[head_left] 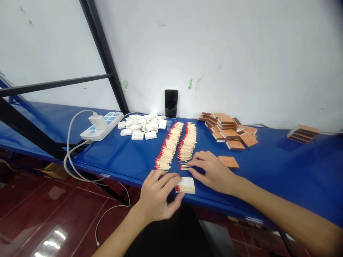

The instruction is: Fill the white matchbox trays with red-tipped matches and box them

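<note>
A white matchbox tray (188,181), part-filled with red-tipped matches (184,189), sits at the near edge of a blue table (112,157), gripped in the fingers of a person's left hand (158,195). The right hand (211,170) touches the near end of a match row (188,142); from here I cannot tell whether its fingers pinch any. Beyond, white trays (143,125) and orange matchboxes (229,134) lie piled; a phone (171,103) leans against the wall (214,53).

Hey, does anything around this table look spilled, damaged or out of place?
Nothing looks spilled; the loose matches lie in two fairly neat rows. Oddest is a white cable's end, dangling low beyond the table's front edge and seemingly plugged into nothing. The wall is also marred by scuffs and green patches.
</note>
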{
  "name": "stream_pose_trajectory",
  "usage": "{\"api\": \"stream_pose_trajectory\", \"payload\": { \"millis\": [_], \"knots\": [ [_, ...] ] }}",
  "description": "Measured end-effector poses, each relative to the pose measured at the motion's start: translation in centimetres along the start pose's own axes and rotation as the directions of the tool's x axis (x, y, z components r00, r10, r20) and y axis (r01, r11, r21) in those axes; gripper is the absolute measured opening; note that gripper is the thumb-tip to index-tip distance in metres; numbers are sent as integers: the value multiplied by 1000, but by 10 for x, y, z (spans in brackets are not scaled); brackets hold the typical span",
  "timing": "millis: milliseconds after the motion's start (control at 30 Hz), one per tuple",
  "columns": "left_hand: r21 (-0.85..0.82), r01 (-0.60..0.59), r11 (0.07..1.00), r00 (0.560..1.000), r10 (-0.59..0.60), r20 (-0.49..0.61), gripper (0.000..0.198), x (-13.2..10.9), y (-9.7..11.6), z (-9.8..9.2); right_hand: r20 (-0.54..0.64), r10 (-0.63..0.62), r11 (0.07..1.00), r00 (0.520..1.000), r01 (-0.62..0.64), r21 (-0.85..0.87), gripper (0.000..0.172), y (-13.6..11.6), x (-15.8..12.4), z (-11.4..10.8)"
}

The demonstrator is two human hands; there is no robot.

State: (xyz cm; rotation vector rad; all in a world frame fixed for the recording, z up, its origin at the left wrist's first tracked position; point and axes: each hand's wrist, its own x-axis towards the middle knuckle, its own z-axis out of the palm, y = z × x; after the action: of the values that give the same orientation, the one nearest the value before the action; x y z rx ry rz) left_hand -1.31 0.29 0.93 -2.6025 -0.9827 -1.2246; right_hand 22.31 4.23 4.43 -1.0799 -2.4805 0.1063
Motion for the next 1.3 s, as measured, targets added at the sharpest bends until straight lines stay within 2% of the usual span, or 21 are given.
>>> {"api": "stream_pose_trajectory", "payload": {
  "millis": [567,800,1033,1300],
  "knots": [
    [-11,6,1000,1000,-6,6,26,0,0,-1,5,-28,999,1000,28,36,25,0,-1,0],
    [-11,4,1000,1000,-4,1,26,1,1,-1,9,-2,1000,1000,2,7,24,1,0,1],
    [1,-3,1000,1000,3,-8,25,1,1,-1,15,-36,999,999,36,2,24,-1,-1,0],
    [-3,-6,1000,1000,6,-12,25,2,1,-2,38,9,1000,999,-10,18,24,-2,-2,0]
  ]
}}
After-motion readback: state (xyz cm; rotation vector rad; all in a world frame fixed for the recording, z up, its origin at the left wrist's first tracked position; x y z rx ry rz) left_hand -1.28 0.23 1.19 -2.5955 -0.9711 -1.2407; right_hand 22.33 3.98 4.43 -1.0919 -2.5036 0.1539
